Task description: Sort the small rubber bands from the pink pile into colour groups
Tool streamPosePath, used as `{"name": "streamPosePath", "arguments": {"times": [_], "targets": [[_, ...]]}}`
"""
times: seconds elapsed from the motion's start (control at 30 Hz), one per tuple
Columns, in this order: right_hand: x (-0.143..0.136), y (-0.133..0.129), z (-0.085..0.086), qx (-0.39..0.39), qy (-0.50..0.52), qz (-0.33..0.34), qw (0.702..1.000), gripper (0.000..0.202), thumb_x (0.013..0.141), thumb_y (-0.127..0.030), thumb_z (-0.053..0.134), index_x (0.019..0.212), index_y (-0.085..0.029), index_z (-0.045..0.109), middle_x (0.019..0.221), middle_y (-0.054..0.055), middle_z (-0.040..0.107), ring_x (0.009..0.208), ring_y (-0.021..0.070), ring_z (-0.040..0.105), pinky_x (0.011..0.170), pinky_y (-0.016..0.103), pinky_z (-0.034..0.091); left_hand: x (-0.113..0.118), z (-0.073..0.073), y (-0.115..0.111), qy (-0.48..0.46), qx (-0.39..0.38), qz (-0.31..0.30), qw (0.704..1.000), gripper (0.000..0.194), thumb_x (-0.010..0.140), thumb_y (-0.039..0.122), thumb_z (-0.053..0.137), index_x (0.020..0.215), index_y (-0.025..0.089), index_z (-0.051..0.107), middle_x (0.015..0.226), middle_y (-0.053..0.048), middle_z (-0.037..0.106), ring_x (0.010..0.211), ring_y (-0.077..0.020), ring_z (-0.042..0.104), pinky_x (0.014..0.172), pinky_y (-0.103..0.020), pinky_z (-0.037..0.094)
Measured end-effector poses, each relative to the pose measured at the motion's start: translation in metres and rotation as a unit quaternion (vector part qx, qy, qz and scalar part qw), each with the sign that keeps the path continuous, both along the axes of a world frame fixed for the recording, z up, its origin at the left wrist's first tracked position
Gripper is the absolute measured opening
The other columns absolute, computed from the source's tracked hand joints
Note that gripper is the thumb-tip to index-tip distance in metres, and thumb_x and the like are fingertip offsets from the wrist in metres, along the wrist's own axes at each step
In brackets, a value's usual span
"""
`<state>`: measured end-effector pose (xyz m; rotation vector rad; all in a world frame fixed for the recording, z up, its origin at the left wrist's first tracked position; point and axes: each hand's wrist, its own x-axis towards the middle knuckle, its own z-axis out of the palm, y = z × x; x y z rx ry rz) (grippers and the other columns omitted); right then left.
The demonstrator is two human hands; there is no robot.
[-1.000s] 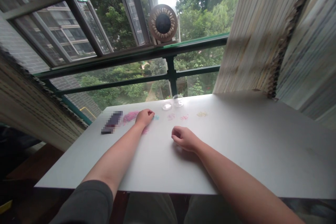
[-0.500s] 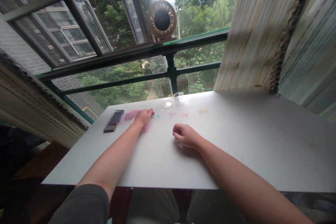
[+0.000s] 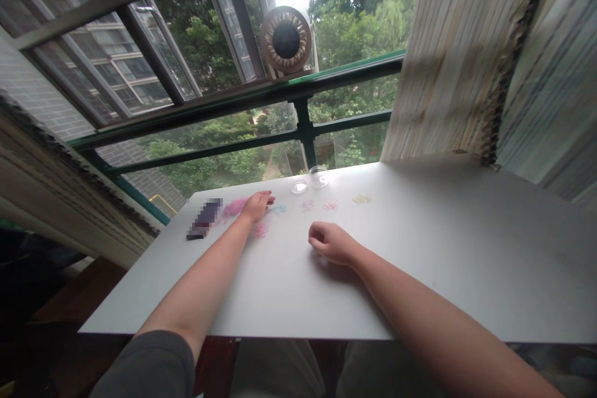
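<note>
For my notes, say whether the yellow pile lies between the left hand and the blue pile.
No, the blue pile is beside the left hand; the yellow pile is right of both.

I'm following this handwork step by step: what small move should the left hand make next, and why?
Probably shift the left hand toward the large pink pile: the hand's fingers look parted beside the small blue cluster, with no piece discernible in them, and that pink pile looks largest.

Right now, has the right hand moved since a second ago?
No, not visibly either way: the right hand keeps its place relative to the yellowish pile on the table.
</note>
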<state>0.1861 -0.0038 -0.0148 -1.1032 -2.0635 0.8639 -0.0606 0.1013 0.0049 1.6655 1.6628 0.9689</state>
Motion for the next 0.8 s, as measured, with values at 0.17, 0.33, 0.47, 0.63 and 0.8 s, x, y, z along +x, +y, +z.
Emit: {"name": "streamPosePath", "arguments": {"times": [0.17,0.33,0.47,0.63,0.8], "targets": [[0.0,0.0,0.0,0.0,0.008,0.003,1.0,0.004,0.072,-0.017,0.052,0.071,-0.017,0.055,0.064,-0.002,0.056,0.057,0.0097,0.045,0.055,0.022,0.034,0.001,0.003,-0.002,-0.04,-0.015,-0.002,0.999,0.038,0.088,0.038,0.035,0.107,0.014,0.057,0.124,-0.014,0.056,0.093,-0.0168,0.065,0.07,-0.023,0.05],[0.0,-0.002,0.001,-0.003,0.002,0.004,1.0,0.004,0.073,-0.017,0.05,0.072,-0.018,0.054,0.064,-0.002,0.056,0.057,0.0097,0.046,0.055,0.022,0.035,0.0,0.002,-0.002,-0.058,-0.002,0.008,0.998,0.029,0.087,0.033,0.038,0.099,0.014,0.057,0.115,-0.013,0.061,0.087,-0.0161,0.067,0.07,-0.025,0.051],[0.0,-0.002,0.002,-0.004,0.001,0.003,1.0,0.004,0.073,-0.017,0.051,0.072,-0.018,0.054,0.065,-0.001,0.056,0.057,0.0098,0.046,0.055,0.022,0.035,-0.003,-0.001,-0.001,-0.041,0.027,0.022,0.999,0.025,0.077,0.026,0.054,0.1,0.014,0.056,0.109,-0.012,0.064,0.088,-0.0167,0.066,0.073,-0.028,0.052],[0.0,-0.002,0.003,-0.004,-0.003,0.003,1.0,0.004,0.073,-0.018,0.05,0.072,-0.018,0.054,0.065,-0.001,0.057,0.058,0.0099,0.047,0.055,0.022,0.035,-0.01,-0.003,0.0,0.023,0.036,0.036,0.998,0.03,0.067,0.022,0.063,0.095,0.013,0.059,0.107,-0.012,0.065,0.091,-0.0188,0.064,0.074,-0.028,0.053],[0.001,-0.003,0.004,-0.005,-0.005,0.004,1.0,0.004,0.073,-0.017,0.05,0.072,-0.018,0.054,0.065,-0.001,0.057,0.058,0.0098,0.047,0.055,0.022,0.035,-0.016,-0.003,-0.001,0.116,0.036,0.036,0.992,0.037,0.067,0.032,0.065,0.099,0.013,0.062,0.106,-0.012,0.066,0.094,-0.021,0.062,0.086,-0.032,0.048]]}}
